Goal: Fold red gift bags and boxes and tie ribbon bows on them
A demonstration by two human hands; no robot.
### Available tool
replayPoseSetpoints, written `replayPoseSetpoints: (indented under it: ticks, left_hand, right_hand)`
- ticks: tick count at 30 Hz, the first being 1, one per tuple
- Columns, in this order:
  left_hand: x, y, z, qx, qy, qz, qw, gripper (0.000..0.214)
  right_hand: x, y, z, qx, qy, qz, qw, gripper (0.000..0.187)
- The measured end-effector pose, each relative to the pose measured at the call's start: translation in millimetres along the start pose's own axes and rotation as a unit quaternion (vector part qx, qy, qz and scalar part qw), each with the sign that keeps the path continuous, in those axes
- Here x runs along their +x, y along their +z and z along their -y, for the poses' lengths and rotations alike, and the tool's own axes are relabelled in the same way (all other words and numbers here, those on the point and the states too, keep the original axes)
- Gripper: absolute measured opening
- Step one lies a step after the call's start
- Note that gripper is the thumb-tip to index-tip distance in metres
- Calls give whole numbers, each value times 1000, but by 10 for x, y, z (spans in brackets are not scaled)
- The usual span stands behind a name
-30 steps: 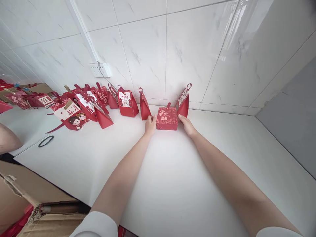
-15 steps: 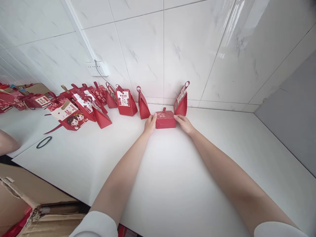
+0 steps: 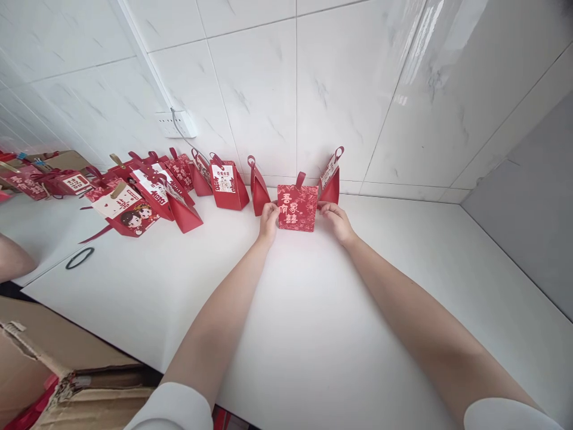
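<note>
The left grip (image 3: 268,224), closed on the box (image 3: 297,209) at nine o'clock, and right grip (image 3: 337,223), half-open at three, hold unclear, should press softly.

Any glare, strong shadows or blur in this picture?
In the head view, streaks of glare shine on the wall at upper right; head view again, shadows on the table are soft and faint; same head view, the print on the box between left hand and right hand looks sharp, while the far-left boxes look less clear.
</note>
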State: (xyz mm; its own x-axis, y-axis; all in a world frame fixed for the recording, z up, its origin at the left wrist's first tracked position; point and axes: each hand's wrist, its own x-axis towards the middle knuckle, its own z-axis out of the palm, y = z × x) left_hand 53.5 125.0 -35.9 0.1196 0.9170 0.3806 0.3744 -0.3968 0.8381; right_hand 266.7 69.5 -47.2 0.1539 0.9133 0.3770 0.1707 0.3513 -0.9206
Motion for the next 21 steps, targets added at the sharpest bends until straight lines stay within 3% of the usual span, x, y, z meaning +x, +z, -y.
replayPoseSetpoints:
  ticks: [4,8,14,17,21]
  left_hand:
    - [-47,-18,-66,-75,8,2,997,31]
    - [-133,-19,-132,-176,19,108,978,50]
    - [-183,29,-163,-173,31,198,964,65]
    - [-170,34,-141,-186,18,229,955,61]
    - [-176,37,-137,-198,14,229,953,57]
  right_hand:
    - [-17,74,177,5,-17,-34,999,26]
    - [-28,115,457,7,-57,-26,998,36]
    - [15,41,844,-24,-148,-29,988,29]
    - [40,-27,949,-48,-168,-4,985,24]
    - [62,-154,1009,-65,-152,71,984,23]
